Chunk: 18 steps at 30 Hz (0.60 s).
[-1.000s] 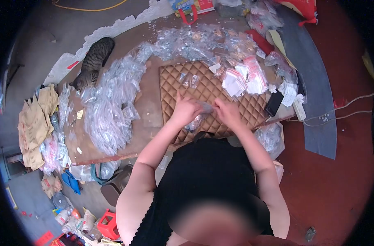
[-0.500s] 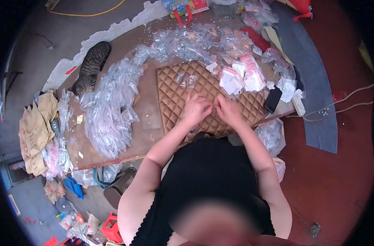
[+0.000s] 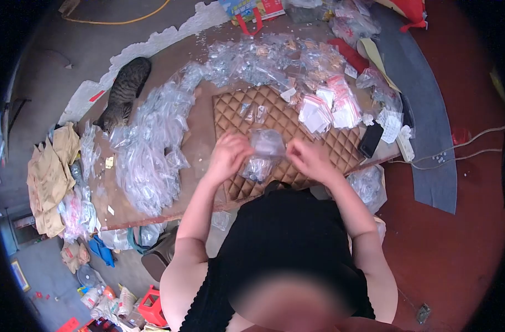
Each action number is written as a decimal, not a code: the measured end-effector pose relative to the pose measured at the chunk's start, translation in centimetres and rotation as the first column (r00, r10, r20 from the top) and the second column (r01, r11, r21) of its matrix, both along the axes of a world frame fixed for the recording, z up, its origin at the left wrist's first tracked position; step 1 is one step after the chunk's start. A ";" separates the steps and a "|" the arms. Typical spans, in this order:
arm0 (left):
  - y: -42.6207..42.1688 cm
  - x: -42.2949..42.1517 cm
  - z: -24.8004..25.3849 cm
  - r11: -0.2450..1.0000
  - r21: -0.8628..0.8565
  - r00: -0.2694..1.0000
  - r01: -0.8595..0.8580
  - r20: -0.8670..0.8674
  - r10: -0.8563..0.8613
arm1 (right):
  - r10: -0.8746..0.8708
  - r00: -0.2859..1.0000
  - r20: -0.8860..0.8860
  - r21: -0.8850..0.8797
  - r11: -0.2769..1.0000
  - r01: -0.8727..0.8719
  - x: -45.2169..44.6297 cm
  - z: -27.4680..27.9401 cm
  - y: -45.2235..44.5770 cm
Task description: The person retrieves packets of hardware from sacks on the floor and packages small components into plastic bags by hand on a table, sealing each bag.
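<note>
A clear plastic bag (image 3: pixel 267 143) is stretched between my two hands over the brown quilted mat (image 3: pixel 236 119). My left hand (image 3: pixel 230 155) pinches its left edge with closed fingers. At the opposite edge, my right hand (image 3: pixel 308 157) is closed on the bag's corner. Small items in clear plastic (image 3: pixel 258 168) lie just below the bag, near the mat's front edge; whether they are inside it I cannot tell. Two small clear packets (image 3: pixel 254 113) rest farther up on the mat. White cards in red-edged bags (image 3: pixel 317 113) lie at the mat's upper right.
A long heap of clear bags (image 3: pixel 153 144) curves along the table's left, with more packets (image 3: pixel 258 58) at the back. A cat (image 3: pixel 128 83) lies at the far left edge. A black phone (image 3: pixel 371 139) and a white power strip (image 3: pixel 404 145) are at the right.
My hands were close together half a second ago and have moved apart, my left hand going left. The clear bag now shows spread between them.
</note>
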<state>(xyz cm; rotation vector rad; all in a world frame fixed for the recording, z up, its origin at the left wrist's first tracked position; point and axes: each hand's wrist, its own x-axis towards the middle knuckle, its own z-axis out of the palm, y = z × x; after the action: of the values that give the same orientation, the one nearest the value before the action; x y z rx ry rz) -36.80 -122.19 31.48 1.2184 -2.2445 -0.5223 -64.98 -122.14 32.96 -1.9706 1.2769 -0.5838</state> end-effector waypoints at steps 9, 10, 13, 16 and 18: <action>-4.6 0.7 -3.9 0.817 0.502 0.940 -0.283 -0.025 0.341 | 0.159 0.983 -0.094 0.155 0.977 -0.143 -4.6 -7.5 -3.4; -6.1 0.4 -6.6 0.816 0.502 0.938 -0.286 -0.027 0.346 | 0.091 0.975 -0.203 0.041 0.996 -0.085 -4.8 -8.3 -4.6; -9.3 -1.4 -12.7 0.962 0.081 0.965 -0.261 0.052 0.258 | 0.029 0.976 -0.218 -0.070 0.997 -0.045 -4.1 -11.3 -8.6; -11.5 -3.1 -13.7 0.933 0.034 0.903 -0.358 0.267 0.336 | -0.027 0.941 -0.336 -0.089 0.996 -0.003 -2.1 -13.0 -12.7; -12.9 -3.1 -14.2 0.941 0.076 0.835 -0.329 0.489 0.252 | -0.206 0.855 -0.476 -0.275 0.958 0.078 -1.0 -15.4 -14.9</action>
<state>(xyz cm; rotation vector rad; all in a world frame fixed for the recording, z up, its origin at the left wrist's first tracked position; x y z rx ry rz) -39.89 -135.09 17.27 1.9088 -2.3637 -0.3054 -65.95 -137.09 17.55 -2.3470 1.7503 -0.3134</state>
